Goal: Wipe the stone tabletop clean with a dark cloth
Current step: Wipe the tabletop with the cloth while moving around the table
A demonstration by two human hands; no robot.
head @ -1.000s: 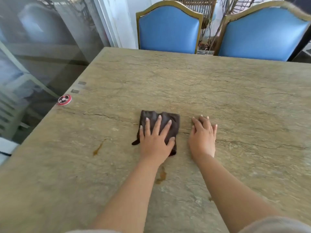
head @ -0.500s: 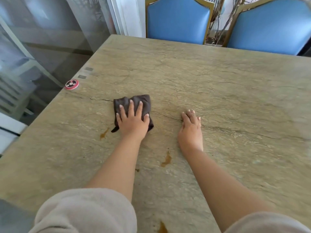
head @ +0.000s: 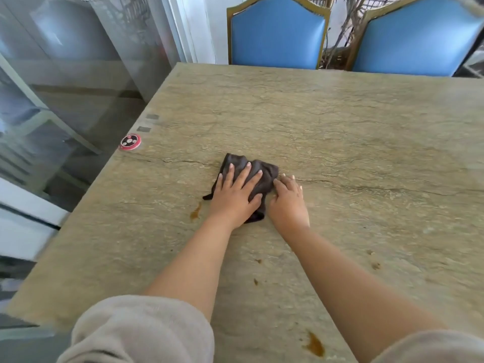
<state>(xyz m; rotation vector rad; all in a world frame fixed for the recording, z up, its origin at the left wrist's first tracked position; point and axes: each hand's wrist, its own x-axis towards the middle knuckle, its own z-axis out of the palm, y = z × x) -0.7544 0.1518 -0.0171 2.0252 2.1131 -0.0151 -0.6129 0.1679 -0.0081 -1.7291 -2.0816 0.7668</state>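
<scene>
Dark brown, the crumpled cloth (head: pixel 248 176) lies at mid-frame on the veined beige stone tabletop (head: pixel 340 142), pinned under the flat, spread left hand (head: pixel 235 195). The right hand (head: pixel 288 197), open and half a second ago well apart, now touches the cloth's right edge. Amber smears (head: pixel 195 212) left of the cloth and lower in the frame remain, so wiping looks far from done.

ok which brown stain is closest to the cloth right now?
The streak just left of the left hand, beside the cloth. The other stains lie nearer the person, by the forearms.
</scene>
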